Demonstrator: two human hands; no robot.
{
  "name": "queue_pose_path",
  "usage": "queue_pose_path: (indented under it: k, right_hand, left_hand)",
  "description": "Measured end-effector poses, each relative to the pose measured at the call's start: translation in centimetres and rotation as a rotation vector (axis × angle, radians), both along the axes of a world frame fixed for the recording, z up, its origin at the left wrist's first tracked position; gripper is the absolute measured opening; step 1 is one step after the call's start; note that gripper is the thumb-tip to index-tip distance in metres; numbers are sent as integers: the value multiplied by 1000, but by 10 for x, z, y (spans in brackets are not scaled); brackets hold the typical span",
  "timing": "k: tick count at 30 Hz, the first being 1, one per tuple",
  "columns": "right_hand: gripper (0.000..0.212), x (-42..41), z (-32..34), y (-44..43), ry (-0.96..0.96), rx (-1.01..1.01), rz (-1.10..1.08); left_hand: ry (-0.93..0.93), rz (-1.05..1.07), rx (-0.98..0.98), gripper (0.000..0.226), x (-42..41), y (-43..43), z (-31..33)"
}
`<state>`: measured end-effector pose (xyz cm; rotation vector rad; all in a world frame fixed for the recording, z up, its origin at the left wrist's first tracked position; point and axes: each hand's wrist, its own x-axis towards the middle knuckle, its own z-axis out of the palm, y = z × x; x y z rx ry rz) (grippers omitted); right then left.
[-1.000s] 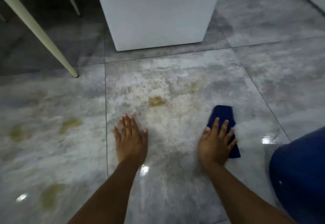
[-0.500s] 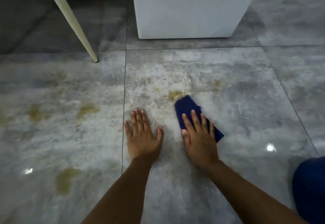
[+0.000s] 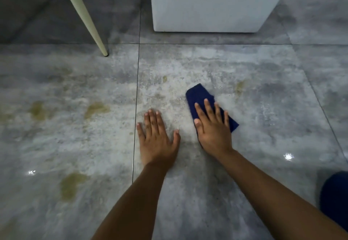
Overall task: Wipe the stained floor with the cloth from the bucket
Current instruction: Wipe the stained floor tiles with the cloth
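Right hand [image 3: 213,128] flat, fingers spread, pressing dark blue cloth [image 3: 199,96] onto floor [image 3: 263,108]; no pinch, palm pressure only. Left hand [image 3: 157,138] splayed bare on tile just beside, bracing. Step in hand: wiping, mid-stroke. Yellowish stains [image 3: 96,108] lie left, past grout line [image 3: 136,98]. Next likely: slide cloth leftward over them under firm pressure.

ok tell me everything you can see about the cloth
The cloth is dark navy, soft fabric, folded into a narrow strip lying flat on the grey tiled floor, angled from upper left to lower right. The right hand presses on it, palm down with fingers spread, hiding its middle; both ends stick out. It sits on a pale smeared patch, with yellowish stains nearby. The left hand rests apart on bare tile.
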<state>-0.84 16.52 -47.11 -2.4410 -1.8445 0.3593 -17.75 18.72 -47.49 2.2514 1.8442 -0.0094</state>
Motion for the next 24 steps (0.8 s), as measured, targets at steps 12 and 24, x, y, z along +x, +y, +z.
queue_pose_path:
  k: [12, 24]
  right_hand:
    - [57, 32, 18, -7, -5, -156, -269]
    - [56, 139, 1, 72, -3, 21, -377]
  left_hand:
    - [-1, -113, -7, 69, 17, 12, 7]
    - [-62, -207, -2, 72, 62, 32, -2]
